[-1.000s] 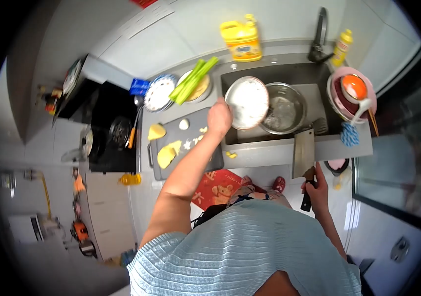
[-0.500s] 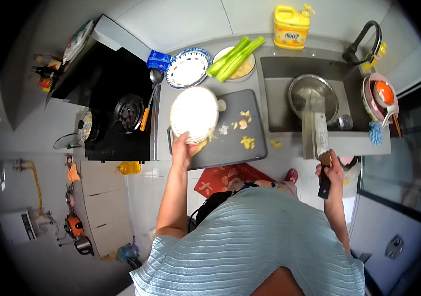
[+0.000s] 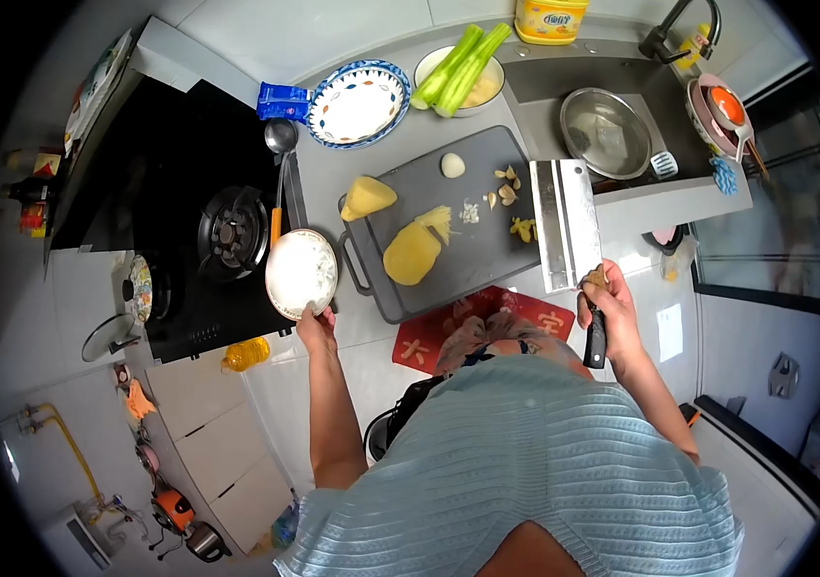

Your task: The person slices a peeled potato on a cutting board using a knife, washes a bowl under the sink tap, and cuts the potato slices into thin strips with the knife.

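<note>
My left hand (image 3: 318, 329) grips the rim of a white plate (image 3: 301, 274) beside the stove's right edge; glare blurs its surface. My right hand (image 3: 614, 313) is wrapped round the dark handle of a cleaver (image 3: 567, 226), its broad blade upright in view at the right end of a grey cutting board (image 3: 496, 255). On the board lie a peeled potato piece (image 3: 369, 198), potato slices (image 3: 412, 255) with some shreds, garlic cloves (image 3: 507, 195), chopped white bits (image 3: 469, 212), yellow pieces (image 3: 522, 229) and a round white item (image 3: 452, 165).
Behind the board stand a blue-rimmed dish (image 3: 360, 104) and a bowl with celery stalks (image 3: 461, 72) across it. A metal basin (image 3: 607, 133) sits in the sink (image 3: 535, 87) at right. The stove burner (image 3: 234, 234) is at left, a ladle (image 3: 280, 139) beside it.
My left hand has carried the plate left, off the board to the stove side, uncovering the potato. The cleaver has moved left from the sink front to the board's end. The view has shifted.
</note>
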Tool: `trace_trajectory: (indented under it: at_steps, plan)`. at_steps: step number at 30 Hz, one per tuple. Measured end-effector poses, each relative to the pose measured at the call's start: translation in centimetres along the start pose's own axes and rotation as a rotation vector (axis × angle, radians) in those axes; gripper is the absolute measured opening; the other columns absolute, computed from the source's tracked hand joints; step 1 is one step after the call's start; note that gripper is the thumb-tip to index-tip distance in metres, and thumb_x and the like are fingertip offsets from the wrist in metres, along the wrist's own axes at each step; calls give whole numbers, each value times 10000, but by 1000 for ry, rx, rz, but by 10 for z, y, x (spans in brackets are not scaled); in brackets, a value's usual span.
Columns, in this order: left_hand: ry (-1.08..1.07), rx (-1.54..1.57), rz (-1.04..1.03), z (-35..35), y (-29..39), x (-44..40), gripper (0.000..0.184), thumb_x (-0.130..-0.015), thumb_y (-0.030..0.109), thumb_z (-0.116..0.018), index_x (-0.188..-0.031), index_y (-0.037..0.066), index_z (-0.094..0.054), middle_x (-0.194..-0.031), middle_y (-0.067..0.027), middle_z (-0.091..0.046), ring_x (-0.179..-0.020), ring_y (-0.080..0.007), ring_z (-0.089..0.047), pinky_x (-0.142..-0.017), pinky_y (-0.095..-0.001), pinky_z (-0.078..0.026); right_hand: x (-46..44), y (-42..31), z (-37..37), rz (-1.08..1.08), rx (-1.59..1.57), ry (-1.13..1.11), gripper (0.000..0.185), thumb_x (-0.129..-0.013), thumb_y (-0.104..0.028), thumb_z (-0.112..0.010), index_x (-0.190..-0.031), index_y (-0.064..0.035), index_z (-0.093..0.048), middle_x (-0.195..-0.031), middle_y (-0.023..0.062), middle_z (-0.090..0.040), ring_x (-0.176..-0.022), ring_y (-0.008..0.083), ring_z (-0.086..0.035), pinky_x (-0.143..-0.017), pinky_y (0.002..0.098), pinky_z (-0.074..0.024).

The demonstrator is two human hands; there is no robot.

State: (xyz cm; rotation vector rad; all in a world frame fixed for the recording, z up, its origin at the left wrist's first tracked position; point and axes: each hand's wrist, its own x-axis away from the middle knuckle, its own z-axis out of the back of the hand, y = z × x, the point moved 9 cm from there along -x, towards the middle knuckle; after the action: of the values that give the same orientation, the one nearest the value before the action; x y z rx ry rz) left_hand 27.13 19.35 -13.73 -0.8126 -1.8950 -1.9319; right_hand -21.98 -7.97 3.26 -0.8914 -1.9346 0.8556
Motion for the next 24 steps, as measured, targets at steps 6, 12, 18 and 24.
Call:
trace_trajectory:
  at_steps: [6, 12, 18, 24]
  plan:
    - [-48, -147, -1, -14, 7, -6, 394, -984, 353, -493, -1080, -18, -582, -844, -102, -667, -643, -163, -625, -536, -246, -509, -1, 9, -7, 31, 135, -25, 284, -934, 8, -531, -1191, -43, -421, -809, 45, -575, -500, 93, -514, -461, 227, -438]
    - [-244, -937, -142, -57, 17, 50, 455, -951, 432, -540, -831, 0, -619, -644, -80, -630, -453, -156, -529, -427, -278, -430, 4, 36, 4, -5, 200, -37, 328, -917, 48, -536, -1212, -36, -419, -773, 23, -541, -526, 81, -513, -490, 219, -424]
    - [-662, -964, -1000, -221, 30, 125, 287, -881, 189, -658, -1080, -14, -618, -1022, -137, -597, -976, -242, -586, -855, -324, -470, -2, 55, 18, -17, 225, -29, 336, -911, 41, -556, -1214, -36, -435, -822, 26, -533, -590, 71, -515, -539, 217, -437]
    - [-581, -1407, -1112, -281, 4, 163, 651, -728, 331, -784, -1228, -1, -532, -1195, -174, -572, -1132, -330, -528, -967, -404, -435, -11, 46, -5, -34, 561, -107, 282, -919, -9, -538, -1185, -37, -449, -813, 50, -561, -588, 102, -547, -543, 267, -466]
